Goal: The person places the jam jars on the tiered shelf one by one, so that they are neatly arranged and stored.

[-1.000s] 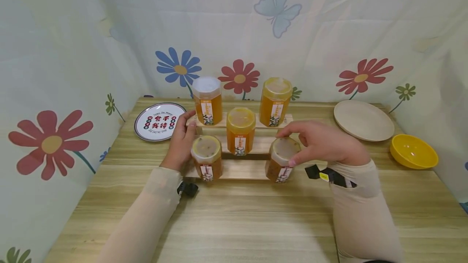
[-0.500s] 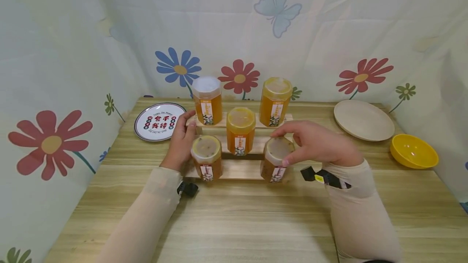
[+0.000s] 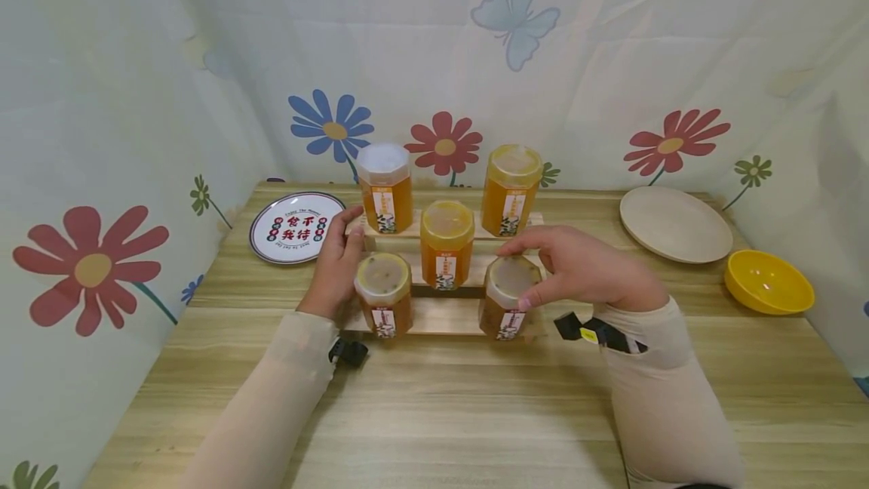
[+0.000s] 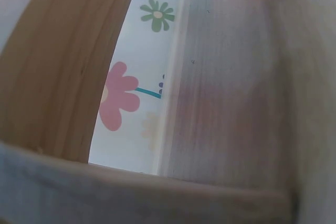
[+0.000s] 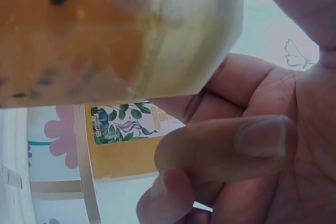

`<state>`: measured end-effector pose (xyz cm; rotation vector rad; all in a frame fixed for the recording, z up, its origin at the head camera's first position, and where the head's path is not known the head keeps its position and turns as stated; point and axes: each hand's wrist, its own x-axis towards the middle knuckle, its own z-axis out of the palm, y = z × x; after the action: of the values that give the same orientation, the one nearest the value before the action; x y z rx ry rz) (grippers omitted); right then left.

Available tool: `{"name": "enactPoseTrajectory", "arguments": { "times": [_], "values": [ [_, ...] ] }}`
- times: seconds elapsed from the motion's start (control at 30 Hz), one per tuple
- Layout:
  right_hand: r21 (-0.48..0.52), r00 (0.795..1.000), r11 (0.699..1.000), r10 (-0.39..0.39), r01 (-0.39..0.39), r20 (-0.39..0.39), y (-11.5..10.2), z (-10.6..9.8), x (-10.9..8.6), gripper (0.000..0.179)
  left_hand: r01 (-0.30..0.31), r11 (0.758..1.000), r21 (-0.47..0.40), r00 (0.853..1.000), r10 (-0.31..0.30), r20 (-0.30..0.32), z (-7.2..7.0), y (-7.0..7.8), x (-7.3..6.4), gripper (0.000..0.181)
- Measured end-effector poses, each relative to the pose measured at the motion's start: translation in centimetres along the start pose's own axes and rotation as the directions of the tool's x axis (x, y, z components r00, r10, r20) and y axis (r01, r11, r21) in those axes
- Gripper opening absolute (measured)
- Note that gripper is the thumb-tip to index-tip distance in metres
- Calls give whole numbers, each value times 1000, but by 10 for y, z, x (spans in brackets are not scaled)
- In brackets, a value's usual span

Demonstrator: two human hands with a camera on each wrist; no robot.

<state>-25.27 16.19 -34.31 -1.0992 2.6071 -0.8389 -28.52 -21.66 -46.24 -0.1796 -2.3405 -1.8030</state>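
In the head view, my right hand [image 3: 584, 266] grips the lid of a honey jar [image 3: 504, 315], thumb at its front and fingers behind. This jar stands upright at the right of the lowest step of a wooden stepped rack [image 3: 448, 315]. Dark specks show inside the jar [image 5: 79, 35] in the right wrist view. My left hand [image 3: 334, 266] rests against the rack's left end, fingers fairly straight. Bare wood of the rack [image 4: 63, 61] fills much of the left wrist view. A similar jar [image 3: 385, 304] stands at the left of the lowest step.
An orange jar [image 3: 446, 247] stands on the middle step. The top step holds a white-lidded jar [image 3: 385, 195] and a yellow-lidded jar [image 3: 512, 195]. A printed plate [image 3: 295, 247] lies left, a beige plate [image 3: 675, 225] and yellow bowl [image 3: 767, 285] right. A floral curtain [image 3: 421, 36] hangs behind.
My right hand has shifted left, bringing the gripped jar a little left along the lowest step. The left hand and the other jars stay where they were.
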Motion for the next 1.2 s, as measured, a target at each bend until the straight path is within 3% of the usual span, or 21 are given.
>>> {"name": "enactPoseTrajectory", "arguments": {
  "times": [0.93, 1.1, 1.2],
  "values": [
    [41, 1000, 999, -8, 9, -4, 6, 3, -1, 67, 9, 1000, 6, 1000, -9, 1, 2, -8, 1, 51],
    [75, 998, 996, 46, -43, -45, 8, 2, -10, 61, 45, 999, -2, 999, -45, -17, 1, -13, -3, 49],
    [96, 987, 991, 101, -89, -123, 9, 1, -17, 55, 49, 999, -13, 998, -49, -49, -2, -14, -8, 49]
  ]
}}
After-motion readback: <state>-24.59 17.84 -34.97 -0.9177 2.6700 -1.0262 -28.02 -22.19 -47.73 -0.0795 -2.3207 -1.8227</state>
